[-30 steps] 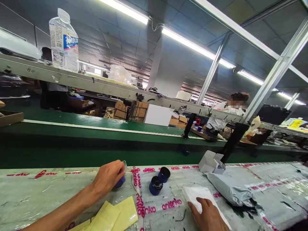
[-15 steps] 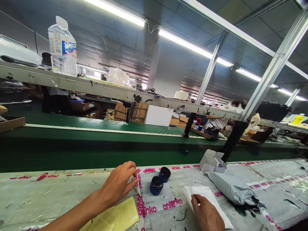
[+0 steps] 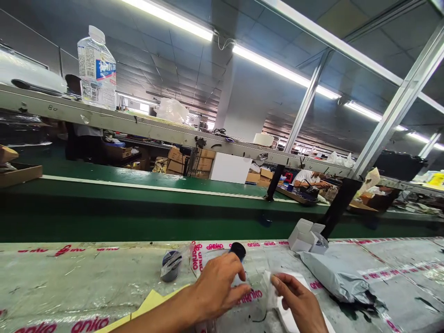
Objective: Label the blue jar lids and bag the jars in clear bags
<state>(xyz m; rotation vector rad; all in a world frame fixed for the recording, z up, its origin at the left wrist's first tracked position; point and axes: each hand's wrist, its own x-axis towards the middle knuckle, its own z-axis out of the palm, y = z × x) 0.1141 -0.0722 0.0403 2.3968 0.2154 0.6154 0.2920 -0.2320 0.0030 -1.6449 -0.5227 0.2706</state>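
Observation:
My left hand (image 3: 222, 286) reaches across the middle of the table, its thumb and fingers apart with nothing seen between them. A dark blue jar (image 3: 237, 250) with a black lid stands just behind it, partly covered by the fingers. Farther left is another dark jar (image 3: 171, 267) with clear plastic over it, leaning slightly. Between thumb and fingers, my right hand (image 3: 301, 303) pinches a clear plastic bag (image 3: 268, 287), which is see-through and slightly blurred. Under that hand lies a white flat stack (image 3: 287, 317). Yellow printed paper (image 3: 152, 303) lies partly beneath my left forearm.
An opened white box (image 3: 305, 235) and a grey plastic parcel (image 3: 338, 275) sit at the right. Beyond the table runs a green conveyor belt (image 3: 121, 215). A shelf rail with a water bottle (image 3: 97, 71) crosses above. A person (image 3: 308, 178) sits in the far background.
My left hand has moved right, uncovering the plastic-covered jar; the nearer bare jar is now out of sight, apparently behind it. My right hand has lifted the clear bag off the white stack.

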